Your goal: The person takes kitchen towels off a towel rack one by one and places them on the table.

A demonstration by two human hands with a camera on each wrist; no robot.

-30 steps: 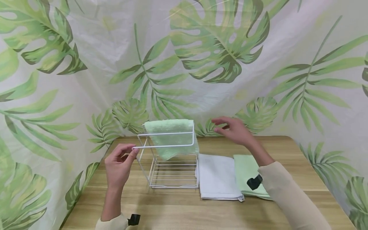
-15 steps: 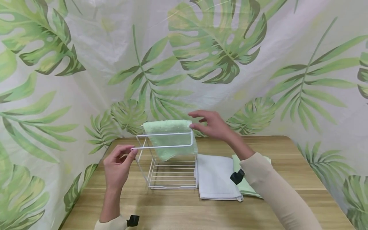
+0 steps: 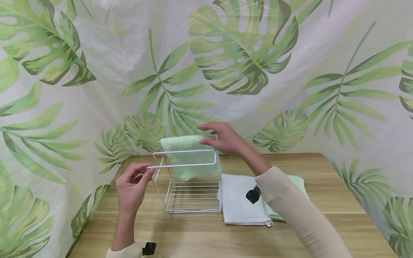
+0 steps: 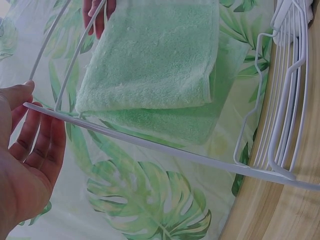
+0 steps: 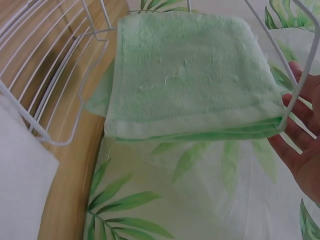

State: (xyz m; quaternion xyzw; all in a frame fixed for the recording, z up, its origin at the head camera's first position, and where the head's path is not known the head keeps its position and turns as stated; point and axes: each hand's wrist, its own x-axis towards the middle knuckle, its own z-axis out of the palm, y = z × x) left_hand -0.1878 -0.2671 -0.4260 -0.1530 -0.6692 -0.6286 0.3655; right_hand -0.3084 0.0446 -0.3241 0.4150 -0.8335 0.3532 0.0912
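A white wire rack [image 3: 185, 165] stands on the table, with a light green towel [image 3: 180, 144] draped over its back top bar. My left hand [image 3: 130, 188] pinches the front left corner of the rack's upper frame between thumb and fingers. At the towel's top right is my right hand [image 3: 227, 139], its fingers loosely bent and spread from the thumb. In the right wrist view, that hand [image 5: 306, 145] is beside the edge of the towel [image 5: 190, 75], near the rack's bar; whether it touches either is unclear. The left wrist view shows the towel [image 4: 160, 55] hanging in two layers.
Right of the rack lies a folded white towel [image 3: 238, 206], touching or nearly touching its base. Another folded green towel [image 3: 298, 182] is partly hidden under the right sleeve [image 3: 290, 200]. A leaf-patterned curtain [image 3: 129, 53] hangs behind the wooden table [image 3: 200, 233].
My right hand has moved left from beyond the rack to the draped towel's top right. My left hand keeps its pinch on the rack's corner, and the rack and towel look unmoved.
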